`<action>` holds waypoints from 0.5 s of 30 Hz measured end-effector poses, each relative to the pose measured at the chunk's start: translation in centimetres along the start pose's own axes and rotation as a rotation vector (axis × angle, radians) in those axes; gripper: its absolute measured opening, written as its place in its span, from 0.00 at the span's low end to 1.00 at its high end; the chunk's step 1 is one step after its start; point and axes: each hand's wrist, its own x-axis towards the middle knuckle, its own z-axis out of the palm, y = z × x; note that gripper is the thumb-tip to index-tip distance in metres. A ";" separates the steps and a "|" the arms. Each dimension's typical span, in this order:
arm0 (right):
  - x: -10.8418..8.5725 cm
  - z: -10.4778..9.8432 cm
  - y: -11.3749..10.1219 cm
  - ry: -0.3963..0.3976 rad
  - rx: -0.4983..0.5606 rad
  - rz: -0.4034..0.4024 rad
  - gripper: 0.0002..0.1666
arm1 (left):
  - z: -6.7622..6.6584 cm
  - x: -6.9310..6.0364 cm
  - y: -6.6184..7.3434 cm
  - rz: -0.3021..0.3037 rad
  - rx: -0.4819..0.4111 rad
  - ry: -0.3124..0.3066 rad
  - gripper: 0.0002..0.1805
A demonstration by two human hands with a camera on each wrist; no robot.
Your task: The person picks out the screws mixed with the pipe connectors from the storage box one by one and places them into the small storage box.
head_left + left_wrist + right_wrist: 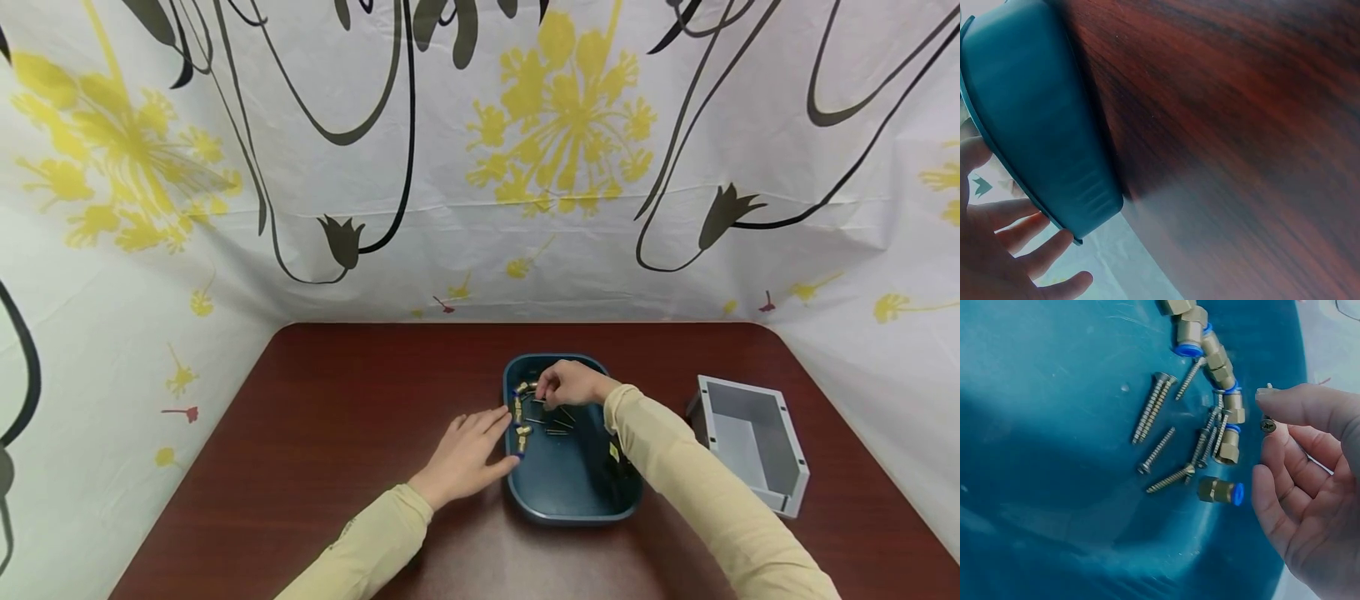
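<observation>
A dark blue oblong tray (pixel 558 487) stands on the table. My left hand (pixel 465 454) touches its left rim with spread, fairly straight fingers; the left wrist view shows the fingertips (pixel 1063 236) along that rim. Over the tray's far part, my right hand (pixel 1310 469) pinches a small screw (pixel 1268 425) between thumb and finger, its cross-slotted head showing. Beneath lie several loose screws (pixel 1159 450), some long and some short. Brass fittings with blue rings (pixel 1216 359) line the tray's side, and one fitting (pixel 1213 489) lies slightly apart.
Right of the tray, beyond my right forearm, sits a grey open box (pixel 783 425). A dark item with a yellow patch (pixel 615 452) lies in the tray, partly hidden by my right sleeve. Patterned white cloth (pixel 450 167) hangs behind the reddish-brown table (pixel 360 400).
</observation>
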 end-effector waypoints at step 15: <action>-2.2 -2.1 -0.9 0.007 -0.025 -0.065 0.07 | 0.0 0.0 0.0 -0.002 0.008 -0.001 0.35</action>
